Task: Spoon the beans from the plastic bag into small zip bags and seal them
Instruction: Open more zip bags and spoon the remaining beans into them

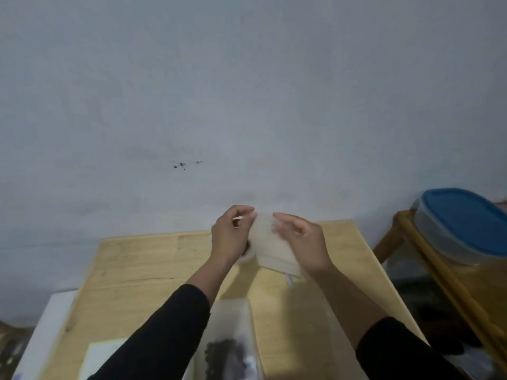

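Both hands hold a small zip bag up over the far end of the wooden table.

The left hand (230, 234) pinches the small zip bag (270, 242) at its top edge; the right hand (303, 242), fingers loosely curled, seems to grip its other side, though blur hides the contact. The plastic bag (233, 349) of dark beans (225, 352) lies on the table (137, 270) between the forearms.

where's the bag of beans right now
In the head view, the plastic bag of beans sits at the bottom centre of the wooden table, between the person's forearms.
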